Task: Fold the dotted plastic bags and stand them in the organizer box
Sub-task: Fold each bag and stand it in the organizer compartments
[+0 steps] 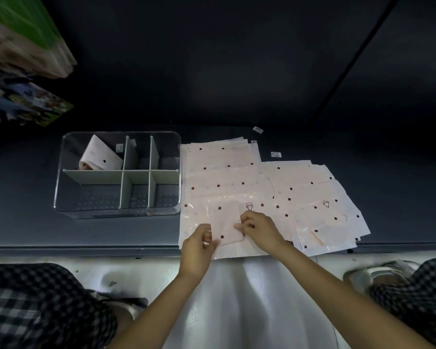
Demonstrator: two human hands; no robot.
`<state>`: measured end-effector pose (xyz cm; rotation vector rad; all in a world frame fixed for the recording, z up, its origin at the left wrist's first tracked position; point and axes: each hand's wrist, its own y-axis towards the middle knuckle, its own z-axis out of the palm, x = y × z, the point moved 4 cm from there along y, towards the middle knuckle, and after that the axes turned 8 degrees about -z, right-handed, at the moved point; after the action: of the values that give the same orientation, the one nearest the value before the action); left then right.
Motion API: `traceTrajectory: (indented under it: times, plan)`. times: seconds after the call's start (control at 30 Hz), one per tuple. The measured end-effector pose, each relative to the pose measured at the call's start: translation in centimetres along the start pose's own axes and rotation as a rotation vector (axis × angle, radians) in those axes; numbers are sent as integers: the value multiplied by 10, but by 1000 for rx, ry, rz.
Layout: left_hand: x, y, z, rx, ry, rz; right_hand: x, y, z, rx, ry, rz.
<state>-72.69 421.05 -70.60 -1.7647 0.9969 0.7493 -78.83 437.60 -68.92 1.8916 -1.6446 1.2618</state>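
The left hand (pixel 198 244) and right hand (pixel 258 229) each pinch a side edge of the folded dotted bag (pixel 225 224) (thin, slippery, probably springy) atop the flat stack (pixel 219 172) beside the organizer box (pixel 117 172).

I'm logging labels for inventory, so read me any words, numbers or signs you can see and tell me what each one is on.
Nothing is legible as text.
Triangle sign on the bag under the hands: small print above it too blurred.
Triangle sign on the right stack: same.
White sticker on the dark surface: too small.
Sticker in the organizer box: unreadable.
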Motion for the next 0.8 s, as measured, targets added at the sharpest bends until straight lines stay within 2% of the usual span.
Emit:
traceTrajectory:
  times: [0.07, 0.1, 0.17, 0.23, 0.27, 0.33, 0.37, 0.4, 0.47, 0.5, 0.53, 0.6, 0.67, 0.7, 0.8]
  plan:
    - [-1, -3, -2, -54, -39, 8, -1, 7, 3, 5, -49, 38]
    - [-2, -6, -4, -103, 26, 52, -1, 9, 4, 8, -66, 51]
    - [-8, -16, -7, -174, 315, 259, -2, 11, 6, 5, -89, 68]
    - [-8, -28, 4, -129, 622, 530, -1, 12, 7, -7, -116, 81]
    - [-4, -32, 11, -72, 769, 603, -1, 13, 7, -9, -131, 90]
    - [8, -32, 20, 27, 1057, 600, -1, 14, 8, 4, -152, 105]
    - [14, -29, 22, 74, 1122, 576, 0, 13, 8, -1, -158, 110]
    - [20, -26, 23, 131, 1158, 541, 2, 13, 8, -40, -168, 108]
    - [26, -23, 24, 150, 1196, 537, 9, 11, 4, -223, -206, 27]
    - [26, -22, 24, 152, 1208, 540, 16, 10, 3, -302, -182, -51]
    - [27, -21, 24, 156, 1205, 540, 23, 11, 5, -312, -95, -116]
    - [27, -20, 24, 164, 1201, 545, 33, 18, 21, -122, 201, -143]
    - [27, -20, 25, 172, 1202, 539, 38, 24, 42, 133, 437, -40]
    - [27, -20, 25, 173, 1188, 530, 38, 28, 47, 196, 499, 14]
    - [27, -18, 25, 166, 1151, 511, 34, 42, 48, 164, 652, 84]
